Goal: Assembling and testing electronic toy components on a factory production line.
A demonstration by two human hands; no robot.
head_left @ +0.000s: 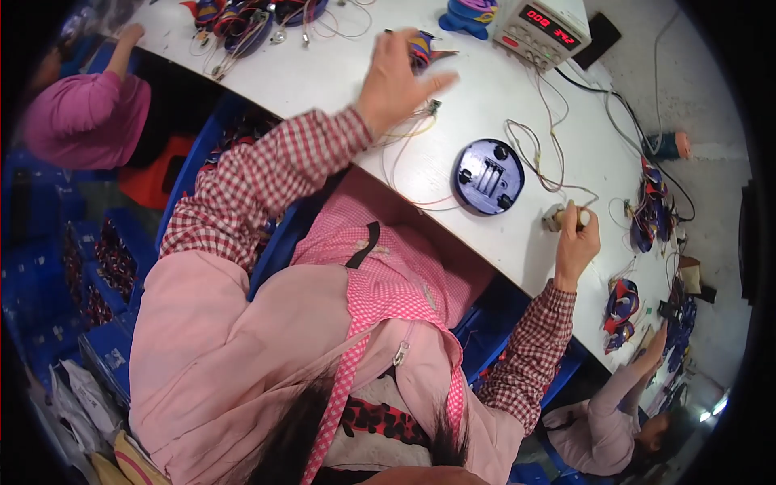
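Note:
My left hand (pixel 398 85) is over the far side of the white table (pixel 323 81), thumb and fingers apart. Just beyond its fingers lies a small blue, yellow and red finned piece (pixel 422 50); whether they touch it, I cannot tell. A small part on thin wires (pixel 433 106) lies below the thumb. Nearer me sits a round dark-blue plastic base (pixel 490 179), its hollow side with battery slots facing up and thin wires running off it. My right hand (pixel 575 246), closed, pinches a small beige cylindrical piece (pixel 554 218) on the table to the base's right.
A power supply (pixel 543 32) with a red display stands at the far edge, next to a blue and purple figure (pixel 469 16). Wired coloured assemblies (pixel 651 212) lie at the right, others (pixel 242 28) at the far left. Two people (pixel 85 117) sit along the table, one each side.

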